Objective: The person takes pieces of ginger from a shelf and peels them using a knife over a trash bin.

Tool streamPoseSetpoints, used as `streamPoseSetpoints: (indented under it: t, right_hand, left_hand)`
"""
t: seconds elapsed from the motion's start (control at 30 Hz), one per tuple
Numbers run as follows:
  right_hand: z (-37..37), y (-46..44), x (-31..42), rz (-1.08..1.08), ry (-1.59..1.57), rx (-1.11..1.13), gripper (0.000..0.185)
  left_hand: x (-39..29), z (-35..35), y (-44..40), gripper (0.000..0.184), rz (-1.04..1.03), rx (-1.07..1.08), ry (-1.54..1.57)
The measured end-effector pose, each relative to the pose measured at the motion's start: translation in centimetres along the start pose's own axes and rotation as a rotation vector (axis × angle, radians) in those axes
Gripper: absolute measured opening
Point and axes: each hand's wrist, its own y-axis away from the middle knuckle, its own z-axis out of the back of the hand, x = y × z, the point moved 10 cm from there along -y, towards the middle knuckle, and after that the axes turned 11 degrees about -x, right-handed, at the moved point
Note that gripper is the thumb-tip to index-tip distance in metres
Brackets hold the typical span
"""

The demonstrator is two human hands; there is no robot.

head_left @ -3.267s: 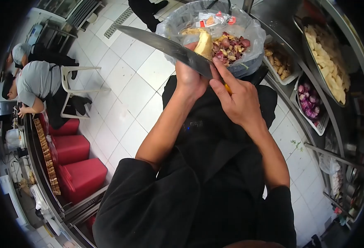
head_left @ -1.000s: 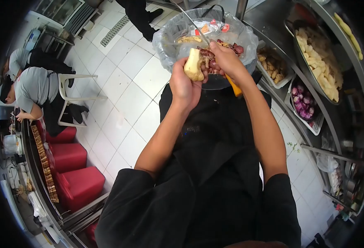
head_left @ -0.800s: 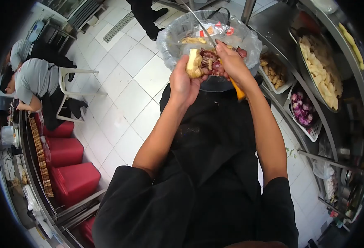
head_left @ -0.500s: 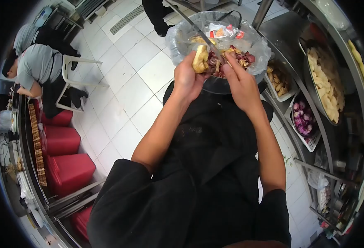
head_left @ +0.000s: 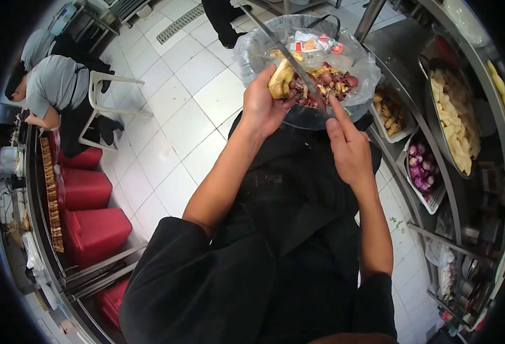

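My left hand (head_left: 262,108) is closed round a knobbly, pale yellow root (head_left: 281,79), partly peeled, above the near left side of a bin lined with clear plastic (head_left: 362,63). My right hand (head_left: 350,149) grips a long knife (head_left: 290,56) near its heel; the handle is hidden behind the hand. The blade slants up and left, just right of the root, and I cannot tell whether they touch. Inside the bin lie reddish-purple and yellow peelings (head_left: 337,81) and a white and red wrapper (head_left: 318,43).
Right shelves hold a pan of peeled pale pieces (head_left: 453,120), a tray of brown roots (head_left: 389,114) and a basket of purple onions (head_left: 421,163). At left, two people in grey shirts (head_left: 55,83) bend near a white chair (head_left: 94,103) and red bins (head_left: 95,232). Someone's dark legs (head_left: 221,20) stand beyond.
The root has turned in my left hand. My right hand has moved down and right from it, and the knife, earlier partly hidden or steeper, now shows its broad side.
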Motion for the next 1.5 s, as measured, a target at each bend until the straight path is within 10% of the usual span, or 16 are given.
streamPoseSetpoints:
  t: [0.4, 1.5]
  right_hand:
    - [-1.0, 1.8, 0.6, 0.172, 0.043, -0.081, 0.054]
    - [-3.0, 0.6, 1.7, 0.422, 0.355, -0.171, 0.069]
  left_hand:
    - [-1.4, 1.7, 0.6, 0.036, -0.263, -0.355, 0.134]
    - [1.0, -0.9, 2.0, 0.031, -0.246, -0.255, 0.019]
